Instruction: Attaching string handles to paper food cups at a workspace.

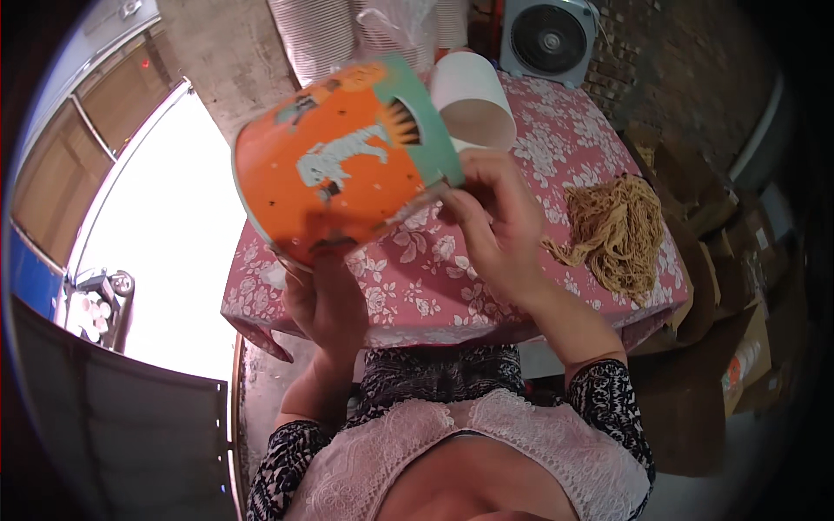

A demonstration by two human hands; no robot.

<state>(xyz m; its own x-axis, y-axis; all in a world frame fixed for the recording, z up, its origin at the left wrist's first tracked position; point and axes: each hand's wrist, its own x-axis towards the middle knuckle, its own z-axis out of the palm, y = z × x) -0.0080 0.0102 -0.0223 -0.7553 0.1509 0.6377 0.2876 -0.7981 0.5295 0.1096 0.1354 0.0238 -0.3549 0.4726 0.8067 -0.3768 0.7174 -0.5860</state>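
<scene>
An orange and green printed cylinder, decorated with white cartoon animals, is held tilted on its side above the table, slightly blurred. My left hand grips its lower left rim from below, the fingers partly hidden behind it. My right hand is closed on the green rim at the right, thumb and fingers pinching near the edge. Whether the cylinder has a bottom cannot be seen. Just beyond my right hand, a plain white cylinder lies on its side on the table.
A pink cloth with white flowers covers the table. A heap of tan cords lies at the right. Stacked white tubs and a box fan stand at the back. Cardboard boxes crowd the right side.
</scene>
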